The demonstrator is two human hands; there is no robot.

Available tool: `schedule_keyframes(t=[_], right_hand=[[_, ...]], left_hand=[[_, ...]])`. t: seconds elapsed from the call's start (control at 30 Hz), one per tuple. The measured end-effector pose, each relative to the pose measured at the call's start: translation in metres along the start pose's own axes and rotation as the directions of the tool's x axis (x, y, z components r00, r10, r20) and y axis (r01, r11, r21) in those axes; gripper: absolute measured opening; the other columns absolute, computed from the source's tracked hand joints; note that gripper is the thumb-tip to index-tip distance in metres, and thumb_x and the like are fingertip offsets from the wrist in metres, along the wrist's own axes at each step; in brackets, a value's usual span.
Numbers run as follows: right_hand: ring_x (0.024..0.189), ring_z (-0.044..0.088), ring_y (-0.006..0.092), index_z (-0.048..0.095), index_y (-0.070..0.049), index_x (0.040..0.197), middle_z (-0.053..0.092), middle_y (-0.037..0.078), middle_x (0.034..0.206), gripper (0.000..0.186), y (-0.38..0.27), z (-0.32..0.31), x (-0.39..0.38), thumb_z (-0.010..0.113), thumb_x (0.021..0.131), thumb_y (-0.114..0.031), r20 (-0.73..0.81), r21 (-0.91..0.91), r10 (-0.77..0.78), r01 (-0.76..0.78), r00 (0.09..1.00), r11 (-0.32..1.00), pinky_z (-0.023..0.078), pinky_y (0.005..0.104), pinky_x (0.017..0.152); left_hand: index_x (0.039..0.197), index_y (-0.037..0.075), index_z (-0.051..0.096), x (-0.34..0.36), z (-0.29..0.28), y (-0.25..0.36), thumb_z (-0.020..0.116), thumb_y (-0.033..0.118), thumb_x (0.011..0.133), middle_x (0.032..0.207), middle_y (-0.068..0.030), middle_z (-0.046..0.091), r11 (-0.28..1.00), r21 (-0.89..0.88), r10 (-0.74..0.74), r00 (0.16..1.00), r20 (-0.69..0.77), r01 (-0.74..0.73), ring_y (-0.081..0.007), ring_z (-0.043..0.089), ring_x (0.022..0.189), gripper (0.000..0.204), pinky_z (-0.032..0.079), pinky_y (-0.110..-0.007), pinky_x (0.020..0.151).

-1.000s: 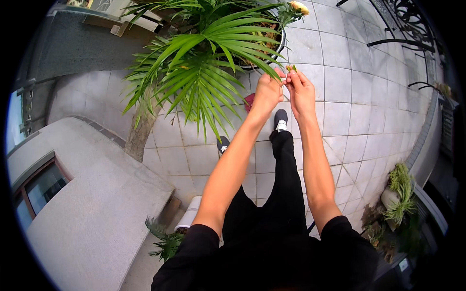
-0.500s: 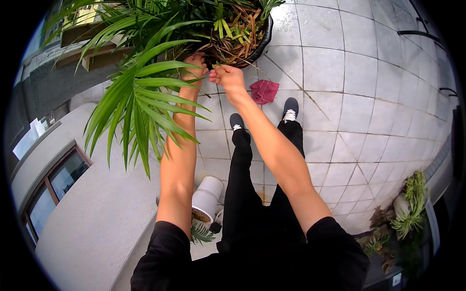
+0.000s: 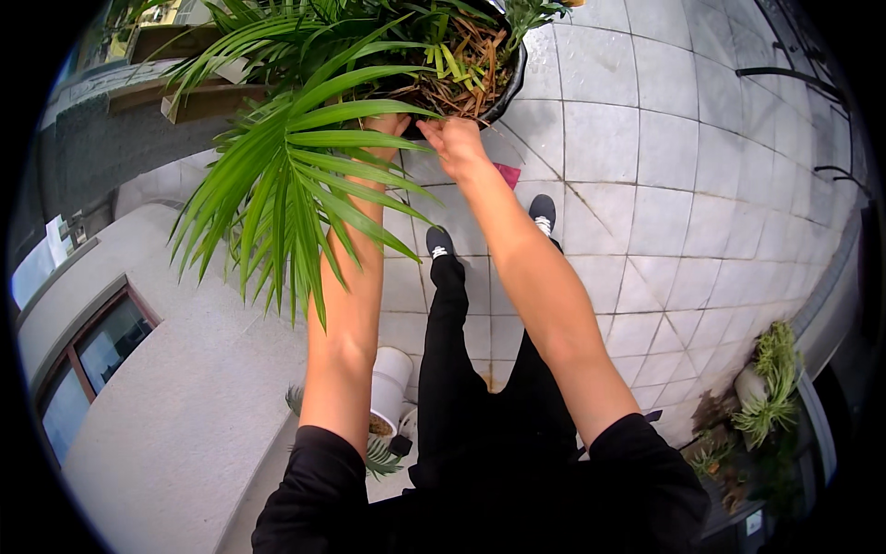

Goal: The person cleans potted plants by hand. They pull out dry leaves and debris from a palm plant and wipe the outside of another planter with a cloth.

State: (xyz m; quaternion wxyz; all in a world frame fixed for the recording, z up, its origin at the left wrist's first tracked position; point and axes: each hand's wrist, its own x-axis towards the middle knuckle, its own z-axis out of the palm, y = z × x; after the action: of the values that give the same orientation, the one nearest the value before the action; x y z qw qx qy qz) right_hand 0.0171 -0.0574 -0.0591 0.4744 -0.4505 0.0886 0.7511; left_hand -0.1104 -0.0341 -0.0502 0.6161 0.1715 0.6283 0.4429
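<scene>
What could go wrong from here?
1. The frond hangs over the left arm; its leaflets might snag or bend if the arm pulls back.
2. The red item on the tiles lies just ahead of the shoes; a forward step could tread on it.

Over the left hand (image 3: 389,125), long narrow green palm leaves (image 3: 306,138) look smooth and faintly glossy to me. Just beyond the right hand (image 3: 454,140), the round black pot (image 3: 516,90) has a smooth, shiny rim, plastic or glazed, I can't tell; its shredded brown mulch (image 3: 476,66) looks dry, rough and fibrous. Left of both hands, a pale brown plank (image 3: 209,101) reads as matt wood. Beside the right wrist shows crimson cloth (image 3: 507,174), matt. Square pale grey tiles (image 3: 600,138), right of the hands, are smooth, with a slight sheen.
</scene>
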Motion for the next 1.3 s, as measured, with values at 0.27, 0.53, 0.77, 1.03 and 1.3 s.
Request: schedule_keyframes(t=[0.27,0.53,0.77,1.03,1.3], right_hand=[[0.078,0.064,0.0218,0.055,0.013,0.097,0.061,0.018,0.091,0.021,0.006,0.001,-0.046,0.054,0.089,-0.007,0.019,-0.244,-0.331,0.325,0.944,0.914,0.054,0.0278,0.073],[0.080,0.062,0.0163,0.058,0.010,0.100,0.063,0.013,0.089,0.028,0.015,-0.001,-0.196,0.046,0.095,-0.016,0.288,-0.578,-0.296,0.411,0.911,0.705,0.050,0.0272,0.074],[0.084,0.060,0.0138,0.061,0.003,0.103,0.064,0.009,0.096,0.022,0.003,0.101,-0.207,0.052,0.092,-0.013,0.658,-0.578,-0.553,0.814,0.512,0.066,0.046,0.0243,0.079],[0.081,0.060,0.0176,0.055,0.009,0.108,0.063,0.016,0.095,0.044,0.029,0.090,-0.126,0.066,0.079,-0.023,0.524,-0.850,-0.361,0.497,0.771,-0.174,0.047,0.0278,0.075],[0.076,0.056,0.0078,0.060,0.001,0.099,0.062,0.003,0.085,0.020,0.020,0.061,-0.140,0.058,0.088,-0.016,0.197,-0.857,0.023,0.161,0.980,0.490,0.045,0.0226,0.065]], left_hand=[[0.111,-0.005,0.045,-0.043,-0.011,-0.048,0.045,0.015,0.094,0.109,-0.0151,0.052,0.926,0.111,0.363,0.932,0.004,-0.361,-0.0244,0.053,0.104,0.026,0.043,-0.034,0.096],[0.109,-0.009,0.052,-0.203,-0.002,-0.051,0.046,0.019,0.094,0.109,-0.0164,0.057,0.929,-0.168,0.336,0.942,0.014,-0.329,-0.0168,0.059,0.094,0.033,0.050,-0.029,0.080],[0.103,-0.002,0.060,-0.301,-0.052,0.085,0.051,0.012,0.091,0.076,-0.0086,0.065,0.901,0.103,0.418,0.907,0.043,-0.421,-0.0137,0.063,0.072,0.020,0.052,-0.025,0.060],[0.113,0.004,0.057,-0.198,-0.079,0.040,0.059,0.017,0.083,0.105,-0.0085,0.059,0.424,0.824,0.723,0.688,-0.058,-0.376,-0.0263,0.050,0.102,0.033,0.033,-0.042,0.092],[0.114,0.003,0.055,-0.226,-0.024,-0.027,0.055,0.012,0.085,0.092,-0.0067,0.057,0.426,0.803,0.744,0.666,-0.049,-0.417,-0.0207,0.053,0.084,0.030,0.032,-0.038,0.082]])
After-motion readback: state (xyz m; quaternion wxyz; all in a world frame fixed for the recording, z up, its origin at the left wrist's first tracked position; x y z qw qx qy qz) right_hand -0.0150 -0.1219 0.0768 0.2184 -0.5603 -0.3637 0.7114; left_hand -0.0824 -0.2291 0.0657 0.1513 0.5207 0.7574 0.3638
